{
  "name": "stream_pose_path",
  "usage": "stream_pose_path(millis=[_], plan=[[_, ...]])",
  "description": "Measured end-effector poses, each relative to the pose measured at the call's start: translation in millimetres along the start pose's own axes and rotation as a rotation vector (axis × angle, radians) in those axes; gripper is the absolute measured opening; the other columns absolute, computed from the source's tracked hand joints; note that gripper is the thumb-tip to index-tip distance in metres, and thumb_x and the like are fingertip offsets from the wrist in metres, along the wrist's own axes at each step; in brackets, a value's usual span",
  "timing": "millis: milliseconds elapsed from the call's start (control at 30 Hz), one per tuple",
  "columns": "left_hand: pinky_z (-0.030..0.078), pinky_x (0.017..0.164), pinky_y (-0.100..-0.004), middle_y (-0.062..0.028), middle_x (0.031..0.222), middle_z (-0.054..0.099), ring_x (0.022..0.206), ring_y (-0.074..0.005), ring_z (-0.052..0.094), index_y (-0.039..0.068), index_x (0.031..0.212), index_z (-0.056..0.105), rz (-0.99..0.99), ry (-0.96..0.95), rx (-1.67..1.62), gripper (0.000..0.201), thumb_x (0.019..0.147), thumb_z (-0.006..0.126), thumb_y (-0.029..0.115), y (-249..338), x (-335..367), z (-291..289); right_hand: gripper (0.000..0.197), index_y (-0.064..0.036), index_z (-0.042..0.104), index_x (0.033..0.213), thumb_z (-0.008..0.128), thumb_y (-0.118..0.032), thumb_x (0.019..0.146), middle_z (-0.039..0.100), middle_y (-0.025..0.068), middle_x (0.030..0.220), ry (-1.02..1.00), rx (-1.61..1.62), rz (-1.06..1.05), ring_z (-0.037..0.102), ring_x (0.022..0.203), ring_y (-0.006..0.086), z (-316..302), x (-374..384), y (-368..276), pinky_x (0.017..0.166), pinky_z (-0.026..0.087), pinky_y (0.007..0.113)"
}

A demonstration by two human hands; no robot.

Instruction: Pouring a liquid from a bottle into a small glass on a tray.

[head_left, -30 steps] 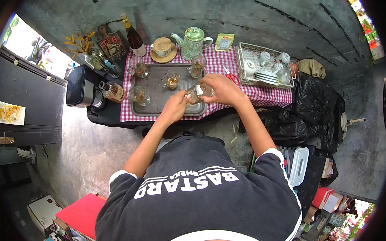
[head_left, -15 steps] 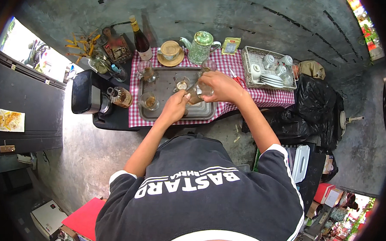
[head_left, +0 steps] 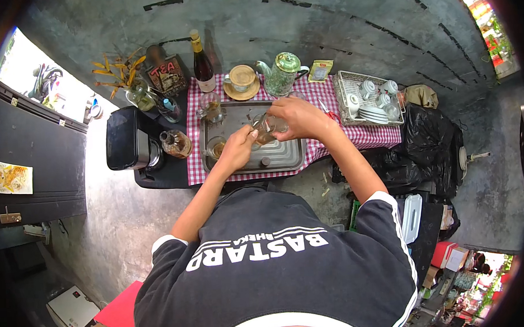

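Note:
Over a dark metal tray (head_left: 285, 156), my left hand (head_left: 237, 150) and my right hand (head_left: 301, 118) come together around a tilted clear drinking glass (head_left: 270, 127) with a brownish tint in it. My left fingers pinch its lower left end, and the right fingers wrap its upper right side. Whether a second glass is between the hands, I cannot tell. A glass cup (head_left: 212, 111) and another glass cup (head_left: 216, 147) with brown contents stand on the tray's left side. Part of a further glass (head_left: 297, 96) shows behind my right hand.
Along the back stand a wine bottle (head_left: 203, 66), a cup on a wooden saucer (head_left: 242, 82), a green teapot (head_left: 284, 75) and a small packet (head_left: 320, 71). Red scissors (head_left: 328, 111) lie beside a dish basket (head_left: 344, 81). A black coffee machine (head_left: 126, 137) and brown bottle (head_left: 176, 145) are left.
The view has shifted, so the table appears lower and further right. Both hands still grip the glass, now further left over the tray. The small cup seen behind my hands is now hidden.

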State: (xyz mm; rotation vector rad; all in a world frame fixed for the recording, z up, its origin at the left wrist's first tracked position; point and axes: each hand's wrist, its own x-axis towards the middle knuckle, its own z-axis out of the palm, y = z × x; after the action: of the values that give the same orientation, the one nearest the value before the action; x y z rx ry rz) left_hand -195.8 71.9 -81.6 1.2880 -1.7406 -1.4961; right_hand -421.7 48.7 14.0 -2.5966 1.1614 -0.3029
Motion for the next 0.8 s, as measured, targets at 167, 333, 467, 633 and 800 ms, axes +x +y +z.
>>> stream_pose_path(millis=[167, 333, 467, 633, 800], plan=[[0.037, 0.043, -0.0280, -0.0014, 0.062, 0.048, 0.044, -0.0092, 0.045, 0.002, 0.093, 0.051, 0.089, 0.015, -0.104, 0.027, 0.109, 0.047, 0.024, -11.6, 3.4, -10.2, 0.039, -0.0055, 0.068, 0.098, 0.079, -0.033, 0.072, 0.067, 0.0117, 0.096, 0.005, -0.054, -0.032, 0.066, 0.095, 0.0320, -4.7, 18.9, -7.0, 0.089, 0.050, 0.042], [0.036, 0.043, -0.0274, -0.0013, 0.064, 0.047, 0.044, -0.0089, 0.044, 0.003, 0.092, 0.051, 0.104, -0.001, -0.199, 0.030, 0.109, 0.046, 0.027, -8.2, 4.0, -22.2, 0.043, -0.0047, 0.068, 0.103, 0.080, -0.029, 0.071, 0.066, 0.0126, 0.100, -0.068, -0.100, -0.049, 0.065, 0.095, 0.0333, -9.4, 36.0, -11.7, 0.088, 0.050, 0.042], [0.035, 0.042, -0.0273, -0.0025, 0.067, 0.049, 0.043, -0.0085, 0.043, 0.003, 0.091, 0.051, 0.111, -0.010, -0.230, 0.032, 0.110, 0.046, 0.028, -10.8, 6.1, -32.1, 0.040, -0.0048, 0.066, 0.099, 0.080, -0.030, 0.071, 0.065, 0.0121, 0.098, -0.096, -0.144, -0.043, 0.064, 0.095, 0.0327, -15.9, 51.2, -19.3, 0.088, 0.050, 0.042], [0.037, 0.047, -0.0317, -0.0038, 0.060, 0.046, 0.047, -0.0102, 0.044, 0.001, 0.090, 0.052, 0.104, -0.024, -0.289, 0.029, 0.108, 0.050, 0.024, -15.0, 11.3, -44.3, 0.039, -0.0045, 0.064, 0.096, 0.080, -0.031, 0.071, 0.065, 0.0113, 0.098, -0.170, -0.216, -0.059, 0.064, 0.096, 0.0316, -18.9, 67.8, -24.7, 0.089, 0.049, 0.041], [0.033, 0.044, -0.0301, -0.0017, 0.058, 0.044, 0.045, -0.0090, 0.041, 0.002, 0.089, 0.052, 0.081, -0.049, -0.399, 0.031, 0.109, 0.049, 0.026, -17.2, 13.4, -52.2, 0.041, -0.0037, 0.063, 0.096, 0.081, -0.031, 0.071, 0.066, 0.0117, 0.097, -0.178, -0.255, -0.071, 0.064, 0.096, 0.0312, -22.2, 81.1, -31.1, 0.089, 0.049, 0.041]])
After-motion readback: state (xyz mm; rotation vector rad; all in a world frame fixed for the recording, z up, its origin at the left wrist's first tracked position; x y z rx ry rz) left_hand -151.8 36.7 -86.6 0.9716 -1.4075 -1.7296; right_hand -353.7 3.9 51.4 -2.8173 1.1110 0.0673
